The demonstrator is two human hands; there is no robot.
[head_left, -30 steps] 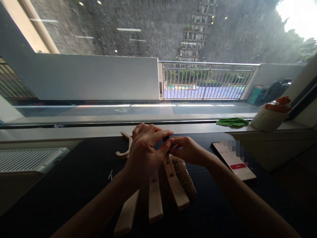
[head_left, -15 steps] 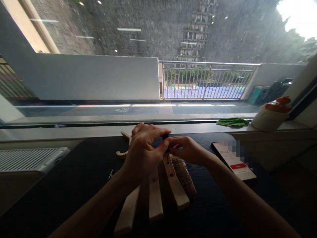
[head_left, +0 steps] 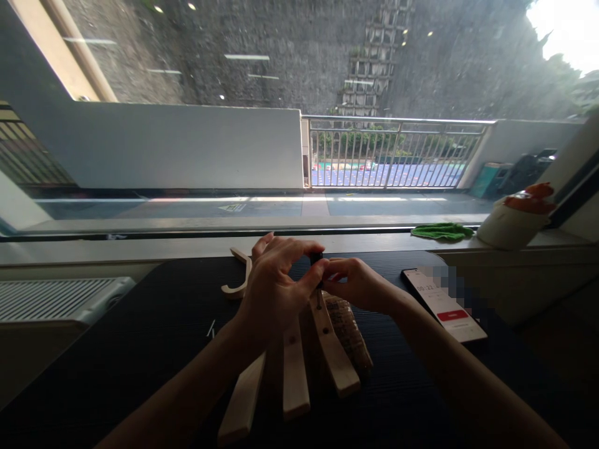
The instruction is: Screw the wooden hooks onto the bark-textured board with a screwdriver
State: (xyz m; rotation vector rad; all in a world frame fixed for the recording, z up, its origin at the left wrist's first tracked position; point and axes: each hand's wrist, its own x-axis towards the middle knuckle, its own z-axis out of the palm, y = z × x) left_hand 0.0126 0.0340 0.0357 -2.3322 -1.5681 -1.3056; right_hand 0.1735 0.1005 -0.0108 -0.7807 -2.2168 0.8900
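My left hand [head_left: 276, 284] pinches the black handle of a small screwdriver [head_left: 317, 256] from above, fingers closed. Just below, my right hand [head_left: 353, 282] has its fingertips closed around the lower part of the same tool. The thin shaft points down to a hole in a curved wooden piece [head_left: 337, 365] with another dark hole lower down. Beside that piece lies a brown woven-looking bundle [head_left: 349, 327]. Two more wooden pieces, a middle one [head_left: 296, 383] and a left one [head_left: 243, 399], fan out under my left arm. Their far ends are hidden.
A curved wooden hook [head_left: 246, 280] and thin metal pins or screws [head_left: 211, 330] lie left on the black table [head_left: 154, 337]. At right is a phone [head_left: 449, 305]. A green cloth [head_left: 442, 231] and a white container [head_left: 512, 224] stand on the windowsill. A radiator [head_left: 60, 302] sits left.
The view has shifted very slightly. Both hands keep their hold on the screwdriver, and the wooden pieces stay where they were.
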